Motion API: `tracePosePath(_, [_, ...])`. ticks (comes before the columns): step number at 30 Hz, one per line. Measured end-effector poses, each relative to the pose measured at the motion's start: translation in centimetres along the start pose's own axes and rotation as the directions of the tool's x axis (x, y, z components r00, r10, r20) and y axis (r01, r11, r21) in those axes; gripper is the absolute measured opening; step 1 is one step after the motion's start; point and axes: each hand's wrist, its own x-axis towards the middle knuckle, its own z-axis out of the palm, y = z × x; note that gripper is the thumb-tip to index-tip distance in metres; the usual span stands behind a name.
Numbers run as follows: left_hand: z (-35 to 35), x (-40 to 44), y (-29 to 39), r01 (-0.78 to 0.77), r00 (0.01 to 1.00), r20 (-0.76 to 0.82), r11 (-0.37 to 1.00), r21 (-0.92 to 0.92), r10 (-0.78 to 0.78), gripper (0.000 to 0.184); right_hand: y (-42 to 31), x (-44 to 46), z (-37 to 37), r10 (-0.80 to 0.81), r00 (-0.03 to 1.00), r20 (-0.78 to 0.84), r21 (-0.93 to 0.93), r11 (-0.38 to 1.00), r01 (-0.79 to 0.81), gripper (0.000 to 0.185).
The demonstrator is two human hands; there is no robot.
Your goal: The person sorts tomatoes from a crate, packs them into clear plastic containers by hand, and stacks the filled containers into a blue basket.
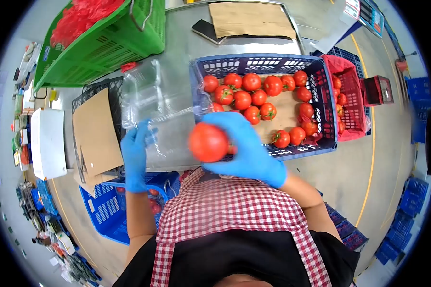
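Head view: right hand (246, 150) grips a round red tomato (209, 142); left hand (136, 150), grip unclear, is at clear plastic (148, 93).

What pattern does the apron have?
The apron is checked in dark red and white, which shows best in the head view.

The held tomato (208, 142) looks smooth, the plastic packaging (142, 93) glossy, the cardboard (99, 134) matt.
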Motion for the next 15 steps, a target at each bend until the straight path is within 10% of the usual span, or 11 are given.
tracePosePath(4, [2.9,-4.5,0.7,-0.098,0.994,0.03,0.988,-0.117,0.102,0.041,-0.8,1.2,3.7,-0.093,0.981,0.171,-0.335,0.931,0.146,0.066])
tracePosePath(10, [4.9,-6.4,-1.6,0.302,0.953,0.184,0.826,-0.476,-0.243,0.046,0.2,0.2,6.6,-0.044,0.939,0.341,-0.416,0.889,0.192,0.061])
tracePosePath(13, [5.6,-7.7,-2.4,0.362,0.927,0.099,0.791,-0.493,-0.362,0.046,-0.9,0.4,4.6,-0.224,0.941,0.253,-0.26,0.921,0.289,0.054])
tracePosePath(15, [5.3,-8.1,-2.8,0.05,0.995,0.093,0.994,-0.092,-0.041,0.043,-1.8,1.4,1.4,-0.295,0.946,0.133,-0.234,0.918,0.319,0.04])
